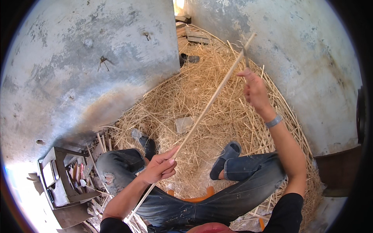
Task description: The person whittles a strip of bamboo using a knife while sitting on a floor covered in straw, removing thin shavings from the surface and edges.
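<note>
A long pale strip [210, 101], apparently of split bamboo or wood, runs diagonally from my lap up to the upper right. My left hand [161, 167] is closed around its lower part, with the end passing beneath toward my body. My right hand [252, 91], higher at the right, grips a knife [245, 58] whose thin metal blade lies at the strip near its upper end, where thin shavings show. The blade is slightly blurred, and whether it cuts in is unclear.
Shavings [206, 73] and loose strips cover the floor around my legs, with a concrete piece [184, 125] among them. An orange seat [200, 198] is under me. Concrete walls [77, 46] rise either side; a battered open box [62, 171] stands left, dark footwear [188, 59] at the back.
</note>
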`<state>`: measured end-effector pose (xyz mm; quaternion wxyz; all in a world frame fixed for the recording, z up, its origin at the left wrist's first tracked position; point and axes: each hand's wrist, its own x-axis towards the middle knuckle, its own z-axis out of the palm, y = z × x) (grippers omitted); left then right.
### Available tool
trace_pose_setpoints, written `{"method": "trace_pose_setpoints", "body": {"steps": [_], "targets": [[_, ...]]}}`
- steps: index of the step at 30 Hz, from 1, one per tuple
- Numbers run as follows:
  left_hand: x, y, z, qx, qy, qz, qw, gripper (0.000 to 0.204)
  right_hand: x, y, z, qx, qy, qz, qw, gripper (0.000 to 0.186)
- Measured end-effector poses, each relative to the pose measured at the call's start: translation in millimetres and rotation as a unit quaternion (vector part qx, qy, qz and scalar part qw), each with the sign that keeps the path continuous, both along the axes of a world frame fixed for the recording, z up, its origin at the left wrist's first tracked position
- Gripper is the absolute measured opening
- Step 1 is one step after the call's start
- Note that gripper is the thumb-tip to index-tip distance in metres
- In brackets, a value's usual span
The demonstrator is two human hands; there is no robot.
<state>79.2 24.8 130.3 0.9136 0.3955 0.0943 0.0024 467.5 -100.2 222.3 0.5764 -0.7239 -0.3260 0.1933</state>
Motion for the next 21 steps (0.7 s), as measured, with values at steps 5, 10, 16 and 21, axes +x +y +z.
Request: {"method": "trace_pose_setpoints", "body": {"steps": [5,10,16,21], "targets": [[12.8,-2.5,-4.1,0.095,-0.02,-0.024,0.995,0.057,-27.7,27.8,-26.4,0.039,0.049,0.044,0.997,0.03],[36.9,-3.4,8.8,0.161,0.006,-0.043,0.986,0.061,-60.9,49.5,-26.8,0.067,0.151,0.111,0.98,0.03],[59.7,-1.0,14.6,0.159,-0.012,0.092,0.983,0.057,-114.2,58.7,-35.2,0.027,-0.035,0.229,0.972,0.035],[67.0,9.1,15.2,0.103,0.033,0.172,0.979,0.05,-117.9,54.1,-28.0,-0.126,-0.389,0.249,0.878,0.054]]}}
